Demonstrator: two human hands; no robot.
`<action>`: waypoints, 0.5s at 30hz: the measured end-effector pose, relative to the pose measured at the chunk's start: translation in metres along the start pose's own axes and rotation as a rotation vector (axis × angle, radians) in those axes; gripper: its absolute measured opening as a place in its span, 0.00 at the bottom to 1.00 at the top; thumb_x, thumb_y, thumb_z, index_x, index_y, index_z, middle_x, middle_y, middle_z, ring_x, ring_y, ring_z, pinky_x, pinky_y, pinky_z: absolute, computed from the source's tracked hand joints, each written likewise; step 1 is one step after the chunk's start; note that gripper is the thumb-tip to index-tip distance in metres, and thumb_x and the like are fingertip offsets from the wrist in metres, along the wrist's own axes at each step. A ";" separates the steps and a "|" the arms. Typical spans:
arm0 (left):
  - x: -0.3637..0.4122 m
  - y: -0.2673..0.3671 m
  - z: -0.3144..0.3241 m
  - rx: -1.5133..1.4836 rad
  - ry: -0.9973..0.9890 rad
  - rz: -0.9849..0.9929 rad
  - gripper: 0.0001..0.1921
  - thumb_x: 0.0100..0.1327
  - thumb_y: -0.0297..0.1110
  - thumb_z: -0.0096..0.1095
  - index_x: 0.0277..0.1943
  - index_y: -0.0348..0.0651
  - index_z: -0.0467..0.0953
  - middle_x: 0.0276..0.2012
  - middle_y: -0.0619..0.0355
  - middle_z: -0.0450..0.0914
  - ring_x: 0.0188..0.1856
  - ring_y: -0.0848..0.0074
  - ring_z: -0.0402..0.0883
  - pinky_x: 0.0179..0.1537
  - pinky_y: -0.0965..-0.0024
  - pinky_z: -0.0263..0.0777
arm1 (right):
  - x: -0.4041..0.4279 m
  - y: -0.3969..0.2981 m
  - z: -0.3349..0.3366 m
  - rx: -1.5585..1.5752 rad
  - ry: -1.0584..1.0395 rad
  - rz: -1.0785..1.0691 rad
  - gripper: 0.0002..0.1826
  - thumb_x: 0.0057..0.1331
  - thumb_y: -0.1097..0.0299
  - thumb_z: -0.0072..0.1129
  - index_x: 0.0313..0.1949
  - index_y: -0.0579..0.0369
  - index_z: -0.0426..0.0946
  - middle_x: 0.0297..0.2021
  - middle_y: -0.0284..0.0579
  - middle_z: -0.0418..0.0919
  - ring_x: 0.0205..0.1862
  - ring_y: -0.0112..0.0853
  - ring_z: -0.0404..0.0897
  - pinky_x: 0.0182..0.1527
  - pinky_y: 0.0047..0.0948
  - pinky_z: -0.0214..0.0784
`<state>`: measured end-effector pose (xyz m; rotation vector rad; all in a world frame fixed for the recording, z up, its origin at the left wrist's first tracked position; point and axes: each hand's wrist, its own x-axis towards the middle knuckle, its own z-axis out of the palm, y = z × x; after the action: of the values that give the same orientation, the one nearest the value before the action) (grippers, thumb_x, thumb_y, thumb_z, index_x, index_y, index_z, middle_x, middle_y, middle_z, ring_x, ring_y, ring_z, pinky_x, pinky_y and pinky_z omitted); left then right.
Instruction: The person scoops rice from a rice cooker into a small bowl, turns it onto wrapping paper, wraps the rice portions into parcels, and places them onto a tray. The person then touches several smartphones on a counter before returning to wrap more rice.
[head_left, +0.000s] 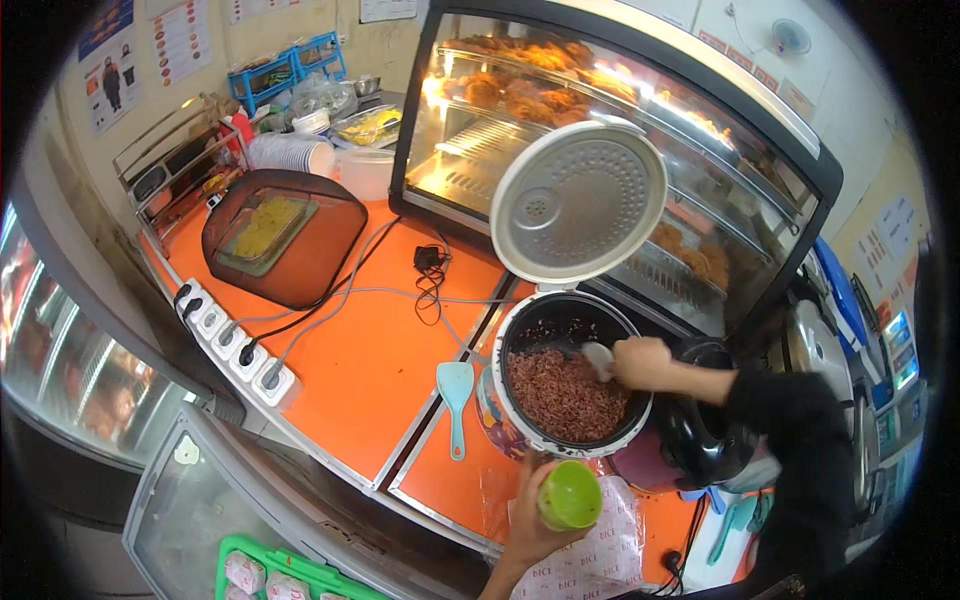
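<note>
My right hand (643, 364) grips a pale rice spoon (598, 360), its blade over the rice inside the cooker. The open rice cooker (537, 442) holds dark reddish-brown rice (568, 396), and its round lid (579, 202) stands raised behind. In front of the cooker, my left hand (531, 504) holds a green plastic cup (571, 495), tipped so its mouth faces me. Below that hand lies printed wrapping paper (581, 566) in clear plastic. A light-blue rice paddle (455, 405) rests on the orange counter left of the cooker.
A glass display warmer (480, 206) with fried food stands behind the cooker. A power strip (244, 352) with cables runs along the counter's left edge. A mesh food cover (319, 247) sits over a tray. A dark cooker (709, 442) stands at right; a green crate (292, 562) holds wrapped packets.
</note>
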<state>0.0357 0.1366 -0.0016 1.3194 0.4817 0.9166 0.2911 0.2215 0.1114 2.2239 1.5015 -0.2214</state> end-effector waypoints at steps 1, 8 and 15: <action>0.001 -0.002 0.004 -0.006 0.006 0.003 0.49 0.36 0.36 0.84 0.62 0.38 0.60 0.64 0.39 0.57 0.68 0.51 0.58 0.65 0.55 0.56 | 0.006 -0.016 0.010 0.061 0.146 -0.027 0.18 0.60 0.54 0.57 0.30 0.59 0.83 0.29 0.53 0.83 0.31 0.44 0.84 0.35 0.39 0.76; -0.007 0.013 0.004 0.282 0.088 0.031 0.49 0.38 0.34 0.83 0.62 0.35 0.58 0.59 0.44 0.64 0.66 0.54 0.61 0.64 0.57 0.58 | -0.018 -0.059 -0.027 -0.141 0.058 -0.244 0.13 0.61 0.59 0.54 0.29 0.53 0.83 0.29 0.48 0.84 0.35 0.38 0.84 0.35 0.36 0.75; -0.001 0.018 0.039 -0.100 0.145 -0.067 0.48 0.41 0.33 0.82 0.63 0.38 0.56 0.57 0.46 0.66 0.64 0.60 0.64 0.63 0.60 0.59 | 0.030 -0.045 -0.033 -0.493 0.175 -0.826 0.10 0.57 0.62 0.53 0.22 0.49 0.80 0.23 0.44 0.82 0.28 0.39 0.84 0.30 0.38 0.74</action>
<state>0.0590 0.1118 0.0245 1.1455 0.5813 0.9722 0.2586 0.2756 0.1170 1.1866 2.2114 0.0979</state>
